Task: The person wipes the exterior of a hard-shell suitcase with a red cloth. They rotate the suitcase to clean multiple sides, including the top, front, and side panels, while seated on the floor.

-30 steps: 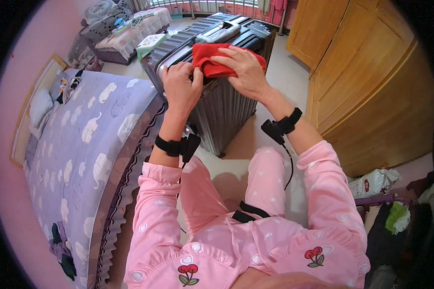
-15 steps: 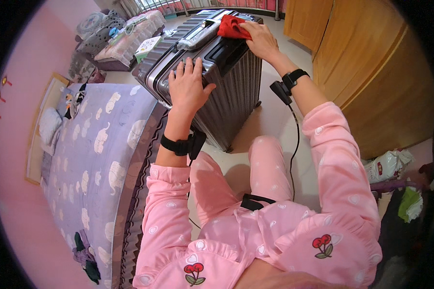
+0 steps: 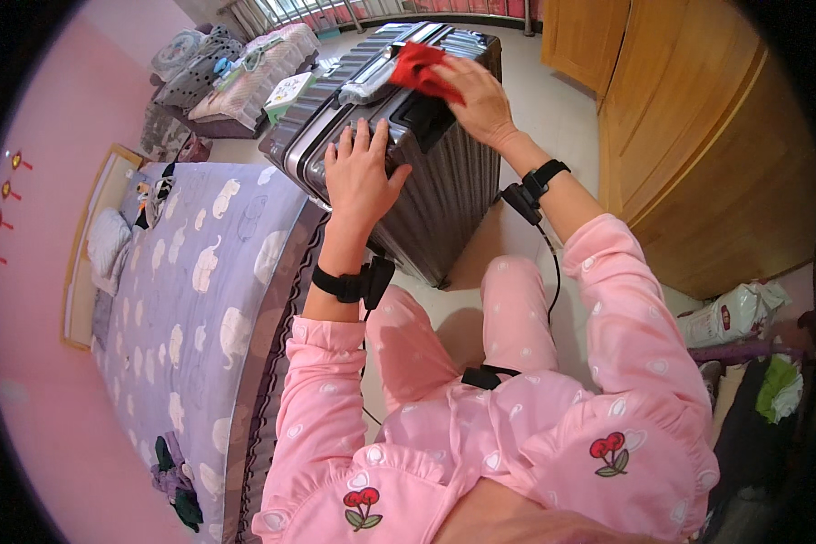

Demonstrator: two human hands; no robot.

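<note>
A large dark grey ribbed suitcase (image 3: 444, 199) stands upright on the floor in front of my knees. Flat on the near left corner of its top rests my left hand (image 3: 361, 177), fingers spread. My right hand (image 3: 478, 98) has its fingers over a red cloth (image 3: 422, 71) and presses it to the suitcase top, right of the handle (image 3: 369, 83). That handle looks wrapped in clear plastic. Part of the cloth is hidden under the right fingers. Each wrist wears a black strap with a small device.
A bed (image 3: 186, 299) with a purple elephant-print cover runs along the left. To the right stands a wooden wardrobe (image 3: 689, 136). A cushioned seat (image 3: 254, 82) with bedding is at the far left. A white plastic bag (image 3: 734, 313) and clothes lie at the lower right.
My right hand and the red cloth have moved left and nearer across the suitcase top. My left hand stays on its corner. The whole view has shifted slightly.
</note>
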